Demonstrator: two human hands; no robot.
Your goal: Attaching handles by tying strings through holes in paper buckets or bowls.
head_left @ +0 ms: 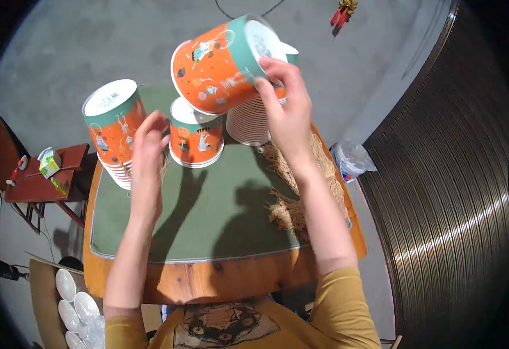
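Evidently, an orange paper tub [208,72] is held tilted above the green mat [120,232], the right hand [289,113] clamped at the band near its base. The left hand [148,160] stands apart, beside the left-hand stack [112,128], fingers curled; whether they pinch anything cannot be told. The tub is probably light, smooth and stiff but easily dented; the base edge should give the firmest hold.
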